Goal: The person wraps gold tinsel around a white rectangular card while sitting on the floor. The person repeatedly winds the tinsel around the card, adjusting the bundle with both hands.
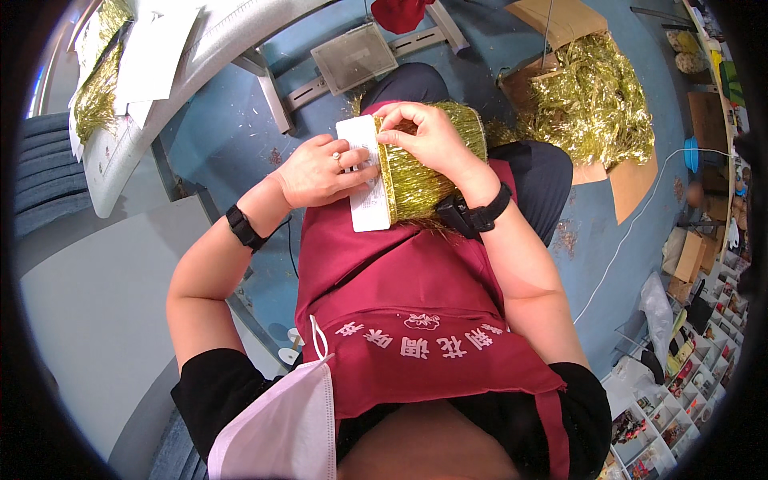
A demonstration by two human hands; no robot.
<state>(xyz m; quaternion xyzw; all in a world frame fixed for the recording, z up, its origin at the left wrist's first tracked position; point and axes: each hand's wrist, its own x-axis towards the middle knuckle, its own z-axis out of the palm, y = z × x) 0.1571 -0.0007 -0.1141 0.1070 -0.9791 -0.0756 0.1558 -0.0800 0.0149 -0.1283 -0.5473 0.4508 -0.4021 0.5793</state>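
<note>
A white printed card (371,210) lies on my lap over the red apron (396,270), its right edge lined with a strip of gold tinsel fringe (420,186). The fringe spreads from the card across my right thigh. My left hand (330,171) rests on the card with its fingers spread and pressing it flat. At the fringe's top edge, beside the card's upper right, my right hand (420,135) pinches the gold strip between thumb and index finger. Both wrists wear black bands.
An opened cardboard box (630,186) heaped with gold tinsel (594,108) stands on the floor at the upper right. A grey-white table (129,141) at the upper left bears white sheets and more tinsel. A white cable (618,246) crosses the floor on the right, near shelving with small compartments (672,414).
</note>
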